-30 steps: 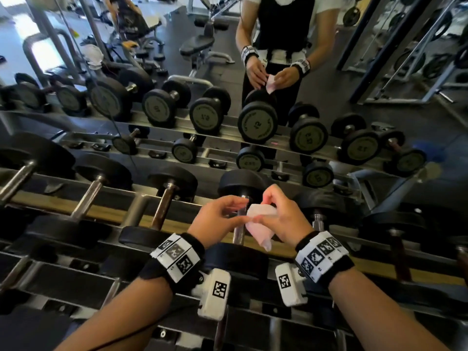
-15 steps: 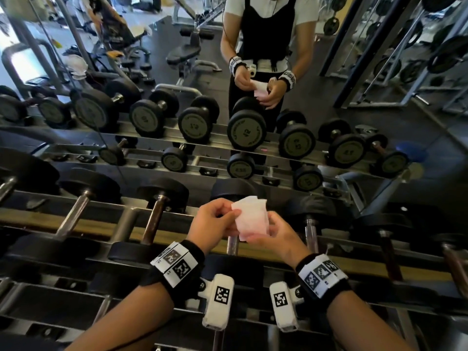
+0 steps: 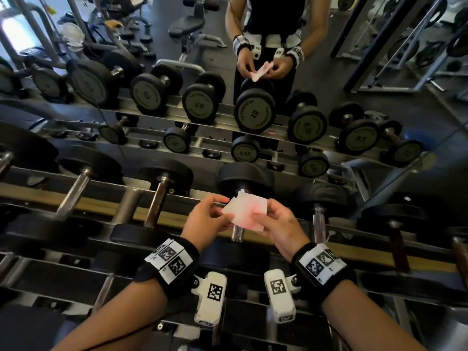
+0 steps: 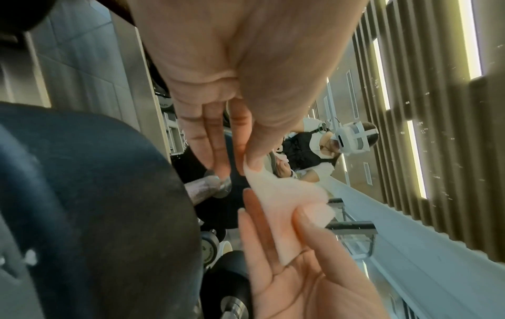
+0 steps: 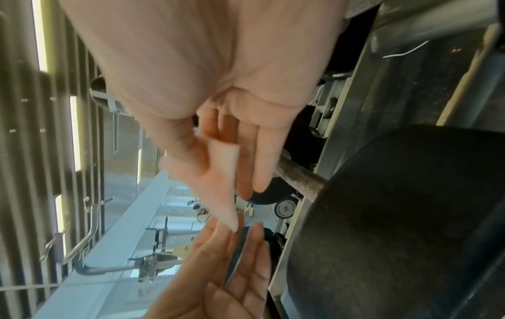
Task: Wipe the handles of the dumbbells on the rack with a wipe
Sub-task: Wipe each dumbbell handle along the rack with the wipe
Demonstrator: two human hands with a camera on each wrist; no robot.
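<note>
Both of our hands pinch the wipe (image 3: 245,211), left hand (image 3: 206,219) and right hand (image 3: 279,226) at opposite edges, spreading it just above a dumbbell handle (image 3: 237,233) that probably comes next, so we must wrap and rub it.

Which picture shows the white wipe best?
The head view: the wipe shows whole, stretched flat between the left hand and right hand. Both wrist views show it only edge-on, partly hidden by fingers.
</note>
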